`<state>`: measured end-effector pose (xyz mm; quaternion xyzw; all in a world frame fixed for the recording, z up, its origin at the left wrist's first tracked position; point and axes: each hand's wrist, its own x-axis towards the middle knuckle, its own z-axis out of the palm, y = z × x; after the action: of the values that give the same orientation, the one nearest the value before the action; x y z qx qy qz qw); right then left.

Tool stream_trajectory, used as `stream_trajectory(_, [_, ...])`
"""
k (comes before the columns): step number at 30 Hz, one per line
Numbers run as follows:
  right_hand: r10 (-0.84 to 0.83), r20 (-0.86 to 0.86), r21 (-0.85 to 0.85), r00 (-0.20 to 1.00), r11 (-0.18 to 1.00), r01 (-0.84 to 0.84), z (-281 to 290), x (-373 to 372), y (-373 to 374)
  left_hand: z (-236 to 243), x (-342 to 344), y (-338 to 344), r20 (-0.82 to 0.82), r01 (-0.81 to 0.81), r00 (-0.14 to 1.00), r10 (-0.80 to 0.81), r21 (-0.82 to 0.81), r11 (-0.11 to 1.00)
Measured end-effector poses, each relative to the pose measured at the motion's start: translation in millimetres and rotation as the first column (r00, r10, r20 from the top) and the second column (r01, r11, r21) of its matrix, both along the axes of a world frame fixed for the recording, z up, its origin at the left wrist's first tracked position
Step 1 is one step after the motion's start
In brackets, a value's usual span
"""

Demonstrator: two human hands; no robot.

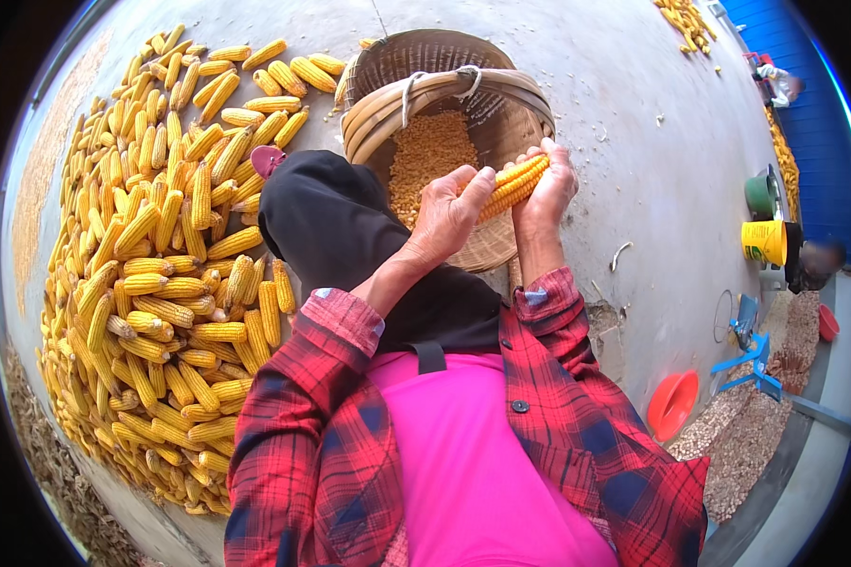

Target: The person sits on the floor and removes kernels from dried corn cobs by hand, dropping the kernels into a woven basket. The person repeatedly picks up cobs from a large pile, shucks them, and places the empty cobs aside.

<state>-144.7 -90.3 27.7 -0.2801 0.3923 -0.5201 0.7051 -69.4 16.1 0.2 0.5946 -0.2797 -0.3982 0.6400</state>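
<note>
Yellow, the cob (512,192) is over the basket (388,111), near its right edge: our right grip (550,181) clamps its upper end, our left grip (458,204) curled, thumb pressing its lower end.

One head-mounted fisheye view, steeply downward, close above the left hand (447,210) and the right hand (550,187).

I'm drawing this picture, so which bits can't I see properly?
In the head view:
- Corn cob: its underside, turned away, and one end, behind the right hand.
- Basket: its near left side, behind the black-clothed leg and left hand.
- Far cobs: cut off by the top edge.
- Dark shape beside the yellow bucket: too small and blurred.
</note>
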Motion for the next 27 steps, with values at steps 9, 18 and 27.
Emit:
stream_trajectory(9, [0.034, 0.015, -0.074, 0.999, 0.997, -0.032, 6, -1, 4, 0, 9, -3, -0.37, 0.089, 0.929, -0.014, 0.186, 0.979])
stream_trajectory(18, [0.024, -0.154, -0.119, 0.988, 0.992, -0.043, -3, 1, -1, -20, 15, -23, 0.147, 0.087, 0.984, -0.102, 0.106, 0.991])
stream_trajectory(27, [0.075, -0.283, -0.331, 0.956, 0.928, -0.171, -16, 11, 15, -9, 9, -23, -0.022, 0.289, 0.957, -0.288, 0.075, 0.954])
